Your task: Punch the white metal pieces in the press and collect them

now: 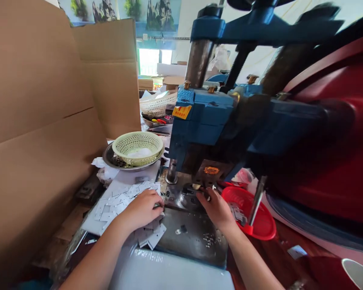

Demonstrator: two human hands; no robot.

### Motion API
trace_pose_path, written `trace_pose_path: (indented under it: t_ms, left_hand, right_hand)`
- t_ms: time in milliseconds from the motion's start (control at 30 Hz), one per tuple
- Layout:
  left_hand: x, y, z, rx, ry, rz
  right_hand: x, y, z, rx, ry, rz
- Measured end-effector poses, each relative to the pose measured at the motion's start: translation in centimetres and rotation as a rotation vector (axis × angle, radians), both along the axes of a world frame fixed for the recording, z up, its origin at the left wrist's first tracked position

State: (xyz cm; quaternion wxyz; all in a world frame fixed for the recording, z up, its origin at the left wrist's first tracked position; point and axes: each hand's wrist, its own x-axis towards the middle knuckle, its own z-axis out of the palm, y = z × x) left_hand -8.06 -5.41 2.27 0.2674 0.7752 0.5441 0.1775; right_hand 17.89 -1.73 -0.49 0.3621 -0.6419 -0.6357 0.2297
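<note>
My left hand (145, 207) rests over the near end of a pile of small flat white-grey metal plates (117, 203). Its fingers are curled, and whatever they hold is hidden under them. My right hand (217, 206) reaches to the die (184, 197) on the bed of a blue press (204, 117). Thumb and fingers are bent together at the die's right side; what lies between them is too small to make out. The press's upper tool block (213, 171) stands just above and behind these fingertips. In front of the die, a dark steel plate (193, 237) carries small scraps.
Right of the die sits a red plastic basket (264, 219) with metal plates inside, beside a steel post. A pale green colander (137, 147) stands in a metal bowl behind the pile. Tall cardboard (42, 80) walls the left; a large red wheel-like part (335, 133) fills the right.
</note>
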Motion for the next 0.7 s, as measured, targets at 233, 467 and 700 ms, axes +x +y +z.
trace_pose_path:
  t_ms: [233,467,700]
  left_hand:
    - [0.6,-1.5,-0.8,0.015,0.221,0.030]
    - [1.6,-1.0,-2.0,-0.012,0.214,0.013]
    - [2.2,-1.1,-2.2,0.072,0.163,0.029]
  right_hand:
    - [3.0,-1.3,0.6,-0.009,0.182,-0.205]
    - [8.1,-6.9,-1.0,0.036,0.067,-0.430]
    - [0.3,-8.8,-1.4,0.088,-0.345,0.325]
